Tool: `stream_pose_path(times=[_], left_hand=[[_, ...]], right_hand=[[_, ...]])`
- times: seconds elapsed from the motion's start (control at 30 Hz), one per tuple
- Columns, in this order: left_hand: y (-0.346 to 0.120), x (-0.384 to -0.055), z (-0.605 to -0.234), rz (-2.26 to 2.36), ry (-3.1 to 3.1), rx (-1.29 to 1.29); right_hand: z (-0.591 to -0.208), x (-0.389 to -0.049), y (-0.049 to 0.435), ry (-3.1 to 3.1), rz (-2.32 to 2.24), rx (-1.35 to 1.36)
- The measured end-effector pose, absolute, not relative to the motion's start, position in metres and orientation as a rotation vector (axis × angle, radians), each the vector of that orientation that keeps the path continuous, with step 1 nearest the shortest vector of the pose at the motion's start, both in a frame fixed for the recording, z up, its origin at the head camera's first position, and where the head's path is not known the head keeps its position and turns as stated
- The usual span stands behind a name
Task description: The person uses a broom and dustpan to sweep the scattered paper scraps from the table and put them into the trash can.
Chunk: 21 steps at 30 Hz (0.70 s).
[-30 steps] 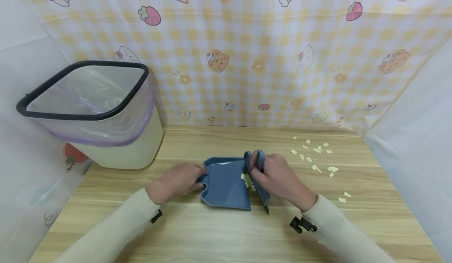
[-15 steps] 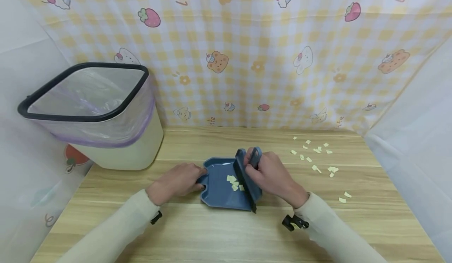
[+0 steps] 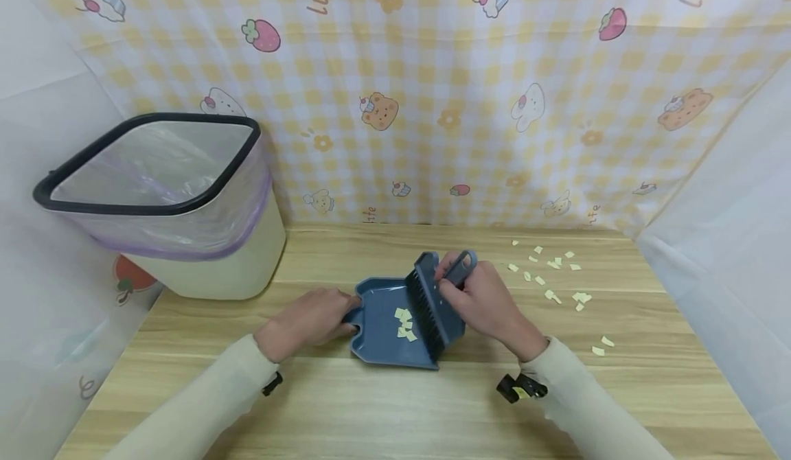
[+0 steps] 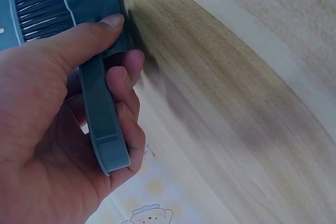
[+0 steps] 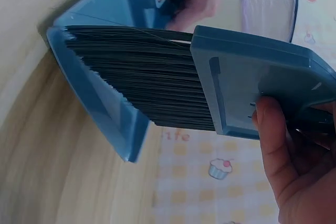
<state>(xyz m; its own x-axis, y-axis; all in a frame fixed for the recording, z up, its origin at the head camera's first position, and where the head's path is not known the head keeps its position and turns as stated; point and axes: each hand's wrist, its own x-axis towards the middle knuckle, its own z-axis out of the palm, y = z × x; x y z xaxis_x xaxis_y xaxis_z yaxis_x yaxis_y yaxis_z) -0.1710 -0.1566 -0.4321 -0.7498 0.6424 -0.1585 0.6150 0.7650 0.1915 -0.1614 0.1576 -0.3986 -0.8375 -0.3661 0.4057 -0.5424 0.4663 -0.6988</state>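
Note:
A blue dustpan (image 3: 380,343) lies on the wooden table, its handle toward the left. My left hand (image 3: 312,317) grips that handle; in the left wrist view the thumb lies along the top and the fingers curl round the handle (image 4: 102,114). My right hand (image 3: 478,302) holds a blue hand brush (image 3: 448,316) by its handle, the thumb pressed on its back in the right wrist view. The dark bristles (image 5: 142,77) slant over the dustpan's open right edge. Several small pale yellow paper scraps (image 3: 403,324) lie inside the dustpan, left of the bristles.
More yellow scraps (image 3: 553,295) are scattered on the table (image 3: 395,419) to the right. A cream bin (image 3: 247,261) with a black rim and a clear liner stands at the back left. A checked cloth (image 3: 420,158) hangs behind the table.
My right hand moved left with the brush, then tilted it so the bristles face the dustpan. Scraps at the dustpan's edge slid further inside. My left hand stayed on the handle.

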Motion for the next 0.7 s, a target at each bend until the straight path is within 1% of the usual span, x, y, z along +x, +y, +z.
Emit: stream_pose_path(times=[0.37,0.7], left_hand=[[-0.158,-0.170,-0.433,0.254,2.734,0.987],[-0.160,-0.172,-0.433,0.278,2.730,1.003]], right_hand=[[-0.384,-0.154,0.189,-2.560,1.146,0.658],[-0.387,-0.149,0.218,-2.587,1.055,0.619]])
